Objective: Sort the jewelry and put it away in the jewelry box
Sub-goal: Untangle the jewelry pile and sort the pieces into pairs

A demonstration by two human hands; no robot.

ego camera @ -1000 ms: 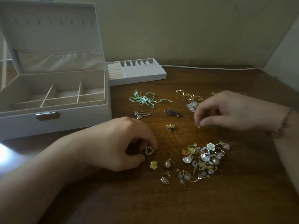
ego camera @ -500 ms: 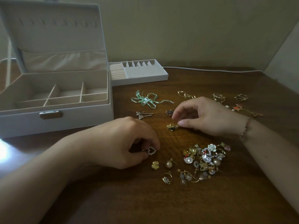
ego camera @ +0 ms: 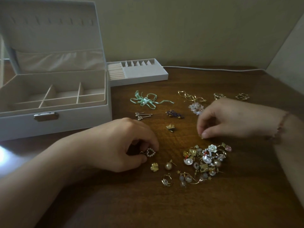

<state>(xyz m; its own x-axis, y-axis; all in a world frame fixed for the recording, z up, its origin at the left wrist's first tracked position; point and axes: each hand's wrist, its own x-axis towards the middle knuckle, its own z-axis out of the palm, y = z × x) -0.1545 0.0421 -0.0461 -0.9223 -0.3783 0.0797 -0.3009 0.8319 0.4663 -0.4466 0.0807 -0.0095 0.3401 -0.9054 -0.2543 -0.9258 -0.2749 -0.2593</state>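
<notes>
The white jewelry box (ego camera: 54, 119) stands open at the left, its compartments bare. My left hand (ego camera: 118, 143) rests on the wooden table and pinches a pearl heart earring (ego camera: 150, 152) between thumb and index finger. My right hand (ego camera: 230, 119) has thumb and index finger pressed together on a tiny gold piece (ego camera: 202, 137), mostly hidden, just above the mixed jewelry pile (ego camera: 205, 160). A gold square earring (ego camera: 170, 127) lies between my hands.
A white divider tray (ego camera: 141, 74) sits behind the box. Spread over the table are a green ribbon bow (ego camera: 144, 100), silver studs (ego camera: 141, 115), a purple piece (ego camera: 174, 114), gold twisted earrings (ego camera: 189, 96), a gold flower (ego camera: 154, 167) and a pearl stud (ego camera: 168, 166).
My right hand pulled back to the right from the gold square earring, which stays on the table, and now pinches at a spot above the pile. My left hand keeps the heart earring.
</notes>
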